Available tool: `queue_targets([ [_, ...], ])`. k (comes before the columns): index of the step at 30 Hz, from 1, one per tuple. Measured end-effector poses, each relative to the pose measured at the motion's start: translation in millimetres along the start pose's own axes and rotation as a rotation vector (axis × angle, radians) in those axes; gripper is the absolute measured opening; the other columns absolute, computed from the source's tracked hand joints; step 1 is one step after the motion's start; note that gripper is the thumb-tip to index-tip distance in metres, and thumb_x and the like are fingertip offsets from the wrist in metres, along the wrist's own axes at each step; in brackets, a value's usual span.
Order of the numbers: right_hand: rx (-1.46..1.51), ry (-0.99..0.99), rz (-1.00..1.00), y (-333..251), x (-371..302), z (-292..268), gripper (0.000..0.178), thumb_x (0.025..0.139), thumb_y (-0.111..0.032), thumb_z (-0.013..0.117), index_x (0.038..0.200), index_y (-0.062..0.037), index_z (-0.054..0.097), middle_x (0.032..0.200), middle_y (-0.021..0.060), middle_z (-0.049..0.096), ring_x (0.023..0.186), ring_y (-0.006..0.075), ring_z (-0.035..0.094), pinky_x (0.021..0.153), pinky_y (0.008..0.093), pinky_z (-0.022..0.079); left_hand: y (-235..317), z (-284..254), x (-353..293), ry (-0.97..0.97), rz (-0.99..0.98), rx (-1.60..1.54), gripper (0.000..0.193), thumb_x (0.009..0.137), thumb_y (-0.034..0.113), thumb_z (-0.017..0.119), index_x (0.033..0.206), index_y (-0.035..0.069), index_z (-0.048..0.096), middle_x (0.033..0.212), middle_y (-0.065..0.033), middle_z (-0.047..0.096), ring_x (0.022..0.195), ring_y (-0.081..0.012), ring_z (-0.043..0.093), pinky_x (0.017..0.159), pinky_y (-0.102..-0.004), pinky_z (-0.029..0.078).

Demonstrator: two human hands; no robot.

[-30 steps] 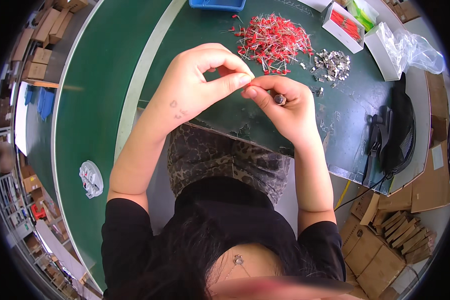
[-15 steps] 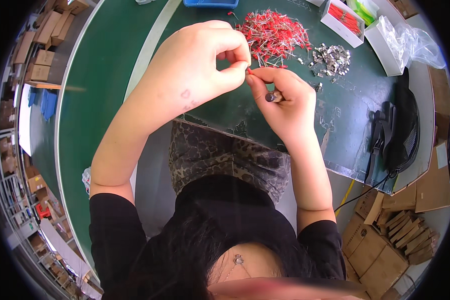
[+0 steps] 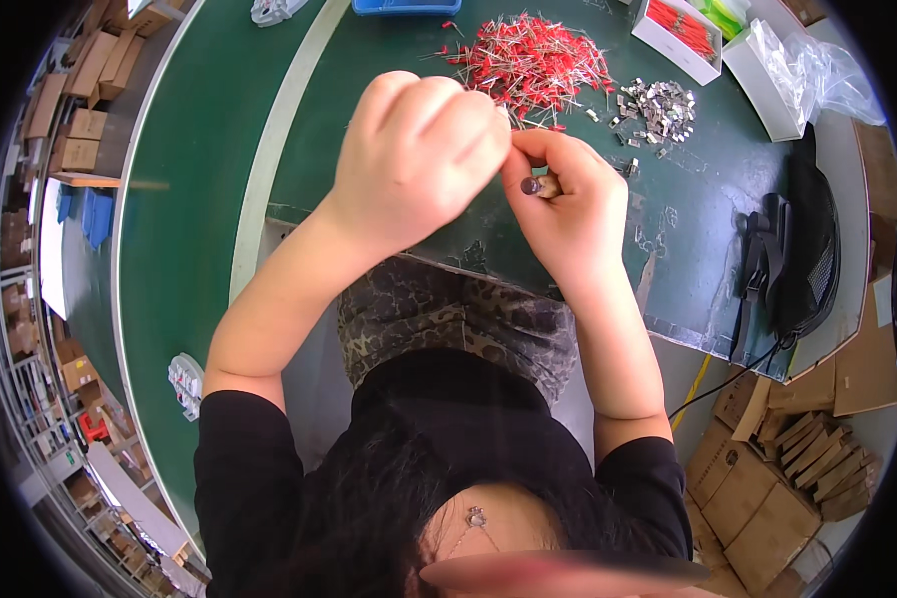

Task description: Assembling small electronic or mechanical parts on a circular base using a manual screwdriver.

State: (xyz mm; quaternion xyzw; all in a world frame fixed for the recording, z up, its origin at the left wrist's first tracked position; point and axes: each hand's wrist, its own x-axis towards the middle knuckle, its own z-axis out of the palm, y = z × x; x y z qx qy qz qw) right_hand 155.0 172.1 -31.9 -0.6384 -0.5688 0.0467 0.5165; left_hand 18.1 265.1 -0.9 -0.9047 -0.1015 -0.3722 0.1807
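Note:
My left hand point(image 3: 419, 164) is closed, its fingers curled down against the tips of my right thumb and forefinger. Anything between its fingertips is hidden behind the knuckles. My right hand point(image 3: 580, 204) is wrapped round a short brown rod with a dark round end point(image 3: 534, 186), which sticks out between thumb and palm. Its thumb and forefinger are pinched together. Just beyond both hands lies a heap of red-headed parts with thin wire legs point(image 3: 538, 62), which look like LEDs. To its right is a smaller pile of little silvery metal pieces point(image 3: 658, 108).
At the back right, a white box point(image 3: 672, 64) holds red leaded parts beside another white box point(image 3: 769, 112) with clear plastic bags point(image 3: 817, 70). A blue tray point(image 3: 407, 7) is at the far edge. A black bag point(image 3: 812, 244) lies right. Grey moulded pieces point(image 3: 184, 385) sit left.
My left hand has turned over and its fingers have closed up, with the forearm shifted right. The red part seen at the fingertips is now hidden. My right hand has barely moved.

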Motion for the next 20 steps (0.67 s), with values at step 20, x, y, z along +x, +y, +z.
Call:
queue_targets([
  [20,-0.204,-0.006,-0.438,6,-2,0,0.026,0.075,-0.005,0.078,0.099,-0.0137,0.070,0.080,-0.0021,0.070,0.062,0.0146,0.062,0.056,0.0299,0.039,-25,-14,-33,-0.299,-0.908,-1.518,0.016,0.086,-0.001,0.075,0.102,0.003,0.077,0.101,-0.0072,0.070,0.091,-0.0128,0.067,0.082,-0.0239,0.056],
])
